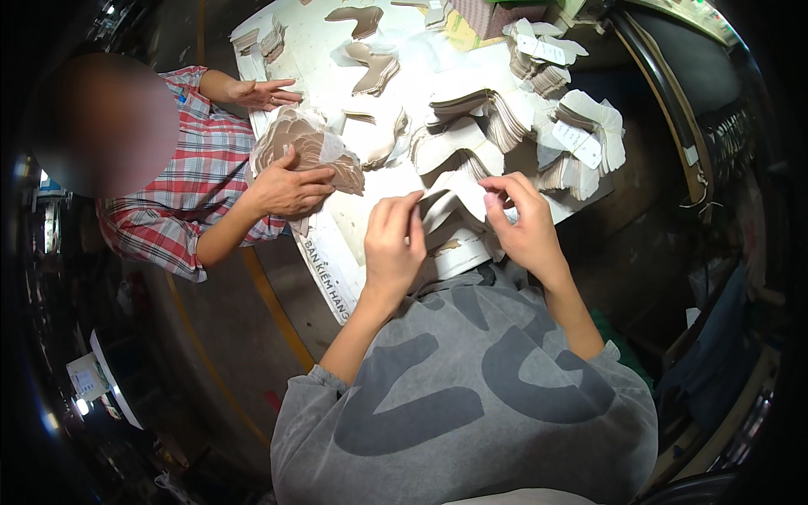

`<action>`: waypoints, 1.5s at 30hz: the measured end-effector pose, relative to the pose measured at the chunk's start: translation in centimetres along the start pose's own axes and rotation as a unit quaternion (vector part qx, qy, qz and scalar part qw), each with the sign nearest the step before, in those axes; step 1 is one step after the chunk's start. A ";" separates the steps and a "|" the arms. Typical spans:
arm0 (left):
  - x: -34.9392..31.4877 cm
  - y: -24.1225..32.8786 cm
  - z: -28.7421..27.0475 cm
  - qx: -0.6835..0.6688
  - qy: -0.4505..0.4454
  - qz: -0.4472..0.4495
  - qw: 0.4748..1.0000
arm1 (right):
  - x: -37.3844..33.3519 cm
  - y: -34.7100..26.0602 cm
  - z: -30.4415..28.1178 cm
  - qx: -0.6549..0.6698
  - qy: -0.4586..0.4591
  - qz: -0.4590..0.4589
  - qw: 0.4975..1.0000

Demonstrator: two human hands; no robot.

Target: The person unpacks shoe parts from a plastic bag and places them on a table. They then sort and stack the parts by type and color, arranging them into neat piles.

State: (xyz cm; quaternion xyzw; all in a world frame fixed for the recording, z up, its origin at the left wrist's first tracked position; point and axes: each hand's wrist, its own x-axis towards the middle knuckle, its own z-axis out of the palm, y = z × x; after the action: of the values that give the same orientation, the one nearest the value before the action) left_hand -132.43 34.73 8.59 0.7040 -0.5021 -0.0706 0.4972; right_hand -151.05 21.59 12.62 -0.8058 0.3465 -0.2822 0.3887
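Observation:
A pale, V-shaped cut piece of thin sheet material (461, 187) is stretched between my two hands above the near edge of the table. My left hand (393, 240) pinches one end of it, thumb against fingers. On the other end, my right hand (523, 217) has its thumb and fingertips closed. Just beyond the piece lie stacks of similar white pieces (471, 145), fanned in layers. Below my hands, another pale piece with a brown patch (450, 246) rests at the table edge.
A co-worker in a plaid shirt (223, 139) stands at the left, one hand on a pile of brown pieces (295, 143). Bundles with white tags (576, 143) lie at the right of the white table (341, 227). Brown pieces (372, 69) sit farther back. A dark rack (673, 109) stands right.

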 end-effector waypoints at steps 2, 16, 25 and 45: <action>-1.3 -0.8 -1.1 -0.095 0.032 -0.149 0.984 | 0.3 0.6 0.5 0.013 0.023 0.001 1.000; -10.4 -5.0 -3.6 0.004 -0.155 -0.359 0.920 | -0.4 3.6 -0.3 0.010 -0.015 0.054 0.998; -1.9 0.9 -4.4 -0.119 -0.116 -0.193 0.967 | -0.3 2.8 -1.3 0.307 -0.078 0.208 0.925; -6.0 -3.4 -4.7 -0.459 -0.195 -0.366 0.786 | -1.6 0.9 3.1 0.372 -0.309 0.161 0.860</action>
State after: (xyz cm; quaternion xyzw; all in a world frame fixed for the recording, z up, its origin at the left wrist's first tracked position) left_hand -130.37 42.34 5.89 0.4954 -0.2011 -0.6049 0.5901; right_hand -150.09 23.70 9.92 -0.5806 0.2024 -0.0599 0.7864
